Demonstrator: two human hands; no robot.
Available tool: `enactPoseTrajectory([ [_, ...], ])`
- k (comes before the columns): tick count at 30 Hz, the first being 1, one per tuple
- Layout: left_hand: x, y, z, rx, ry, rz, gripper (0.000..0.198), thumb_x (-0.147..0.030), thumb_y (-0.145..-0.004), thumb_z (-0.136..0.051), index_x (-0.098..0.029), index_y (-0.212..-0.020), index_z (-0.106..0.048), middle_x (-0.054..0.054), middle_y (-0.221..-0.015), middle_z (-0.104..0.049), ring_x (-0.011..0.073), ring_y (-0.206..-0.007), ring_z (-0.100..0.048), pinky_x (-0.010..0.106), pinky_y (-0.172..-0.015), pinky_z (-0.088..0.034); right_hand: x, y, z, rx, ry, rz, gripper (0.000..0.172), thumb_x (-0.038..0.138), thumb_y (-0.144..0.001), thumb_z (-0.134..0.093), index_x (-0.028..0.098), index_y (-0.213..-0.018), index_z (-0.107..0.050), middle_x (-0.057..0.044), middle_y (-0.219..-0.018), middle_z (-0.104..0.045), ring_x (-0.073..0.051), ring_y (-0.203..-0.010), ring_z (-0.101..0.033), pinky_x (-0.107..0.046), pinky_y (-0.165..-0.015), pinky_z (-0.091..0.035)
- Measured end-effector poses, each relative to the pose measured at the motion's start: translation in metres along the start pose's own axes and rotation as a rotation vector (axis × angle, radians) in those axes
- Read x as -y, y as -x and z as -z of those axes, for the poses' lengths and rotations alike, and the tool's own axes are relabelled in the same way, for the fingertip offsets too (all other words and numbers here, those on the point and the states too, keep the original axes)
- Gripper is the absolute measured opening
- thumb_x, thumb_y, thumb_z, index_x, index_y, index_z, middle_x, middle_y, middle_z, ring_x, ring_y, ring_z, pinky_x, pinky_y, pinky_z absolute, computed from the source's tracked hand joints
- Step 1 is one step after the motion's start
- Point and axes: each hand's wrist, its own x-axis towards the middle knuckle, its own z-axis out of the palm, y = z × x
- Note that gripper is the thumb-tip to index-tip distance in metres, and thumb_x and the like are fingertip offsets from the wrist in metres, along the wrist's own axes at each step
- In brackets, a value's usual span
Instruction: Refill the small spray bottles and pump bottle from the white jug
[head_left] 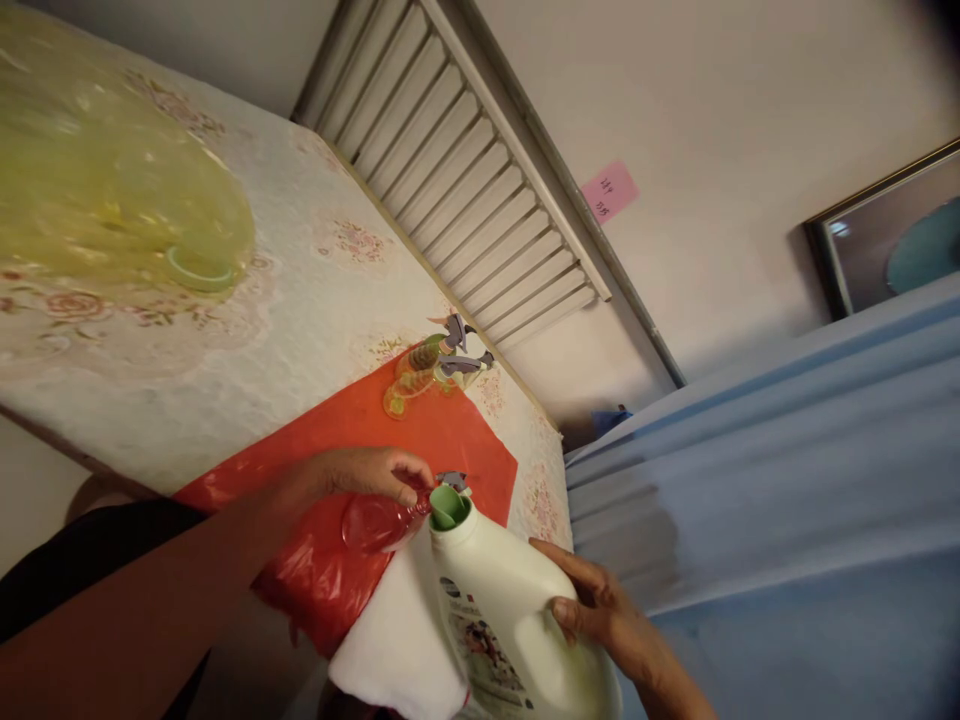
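Observation:
My right hand (600, 605) grips the side of a large white detergent jug (510, 610) with a green spout, tilted toward the left. My left hand (371, 475) pinches the neck of a small clear red spray bottle (379, 522), held right against the jug's spout. Both sit over a red plastic bag (420, 430) on a floral tablecloth (300, 330). A white cloth (397, 640) lies under the jug.
A yellow-green spray bottle with a grey trigger (431, 365) lies on the red bag farther back. A big yellow-green plastic bag (97, 170) sits at the table's far left. A louvred shutter (465, 190), a pink note (609, 190) and blue curtain (787, 480) border the table.

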Motion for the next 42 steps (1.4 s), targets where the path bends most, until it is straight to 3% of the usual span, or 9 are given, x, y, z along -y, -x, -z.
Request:
enactPoseTrajectory([
  [7,-0.010,0.005,-0.008,-0.019,-0.018,0.002,0.040,-0.034,-0.070,-0.075,-0.022,-0.106,-0.062,0.001,-0.107,-0.068,0.0214,-0.103,-0.060,0.032,-0.091,-0.045,-0.002,-0.002,-0.008,-0.032,0.005,0.048,0.058,0.047,-0.077,-0.071,0.026,-0.129,-0.059,-0.001,-0.092,-0.061,-0.010,-0.062,-0.043,-0.020,-0.051,-0.034],
  [13,-0.024,0.020,-0.016,-0.113,-0.196,0.047,0.052,-0.028,-0.069,-0.072,-0.021,-0.118,-0.056,0.005,-0.125,-0.062,0.0279,-0.119,-0.054,0.037,-0.101,-0.040,0.000,-0.003,-0.010,-0.164,0.053,0.044,0.058,0.039,-0.066,-0.077,0.019,-0.118,-0.063,-0.002,-0.085,-0.060,-0.012,-0.061,-0.047,-0.019,-0.045,-0.036],
  [18,-0.018,0.032,-0.023,-0.187,-0.326,0.129,0.079,-0.026,-0.062,-0.078,-0.020,-0.132,-0.044,0.008,-0.140,-0.051,0.0311,-0.131,-0.043,0.038,-0.108,-0.035,0.003,-0.005,-0.007,-0.398,0.187,-0.030,0.032,0.018,-0.063,-0.065,0.017,-0.096,-0.065,0.001,-0.076,-0.061,-0.012,-0.055,-0.049,-0.021,-0.044,-0.038],
  [22,-0.010,0.040,-0.030,-0.243,-0.387,0.178,0.096,-0.021,-0.057,-0.079,-0.021,-0.141,-0.033,0.011,-0.149,-0.041,0.0335,-0.136,-0.037,0.040,-0.109,-0.035,0.001,-0.009,-0.002,-0.583,0.190,-0.015,0.010,0.015,-0.060,-0.061,0.018,-0.069,-0.060,0.005,-0.055,-0.052,-0.011,-0.048,-0.046,-0.023,-0.045,-0.037],
  [25,-0.010,0.044,-0.035,-0.292,-0.436,0.188,0.093,-0.017,-0.056,-0.076,-0.018,-0.141,-0.036,0.013,-0.147,-0.043,0.0357,-0.134,-0.039,0.041,-0.108,-0.036,-0.004,-0.015,0.002,-0.656,0.059,0.046,0.016,0.019,-0.056,-0.067,0.017,-0.071,-0.063,0.003,-0.058,-0.060,-0.015,-0.054,-0.052,-0.025,-0.052,-0.040],
  [30,-0.005,0.047,-0.040,-0.334,-0.485,0.129,0.081,-0.020,-0.060,-0.075,-0.023,-0.135,-0.043,0.011,-0.141,-0.049,0.0353,-0.129,-0.045,0.041,-0.105,-0.040,-0.010,-0.038,0.002,-0.635,-0.244,0.150,0.035,0.027,-0.052,-0.076,0.015,-0.084,-0.069,-0.001,-0.070,-0.070,-0.019,-0.062,-0.059,-0.029,-0.060,-0.045],
  [36,-0.001,0.045,-0.051,-0.404,-0.617,0.017,0.059,-0.033,-0.069,-0.072,-0.025,-0.122,-0.048,0.009,-0.128,-0.056,0.0320,-0.121,-0.051,0.040,-0.103,-0.041,-0.001,-0.075,-0.005,-0.733,-0.435,0.275,0.038,0.022,-0.049,-0.075,0.016,-0.085,-0.069,-0.001,-0.076,-0.073,-0.020,-0.064,-0.060,-0.030,-0.063,-0.047],
  [42,-0.007,0.043,-0.071,-0.411,-0.629,-0.039,0.065,-0.032,-0.066,-0.074,-0.028,-0.122,-0.044,0.007,-0.121,-0.057,0.0284,-0.112,-0.055,0.039,-0.098,-0.045,0.010,-0.111,-0.026,-0.743,-0.534,0.364,0.036,0.015,-0.051,-0.071,0.018,-0.087,-0.069,0.002,-0.076,-0.071,-0.018,-0.067,-0.059,-0.028,-0.065,-0.046],
])
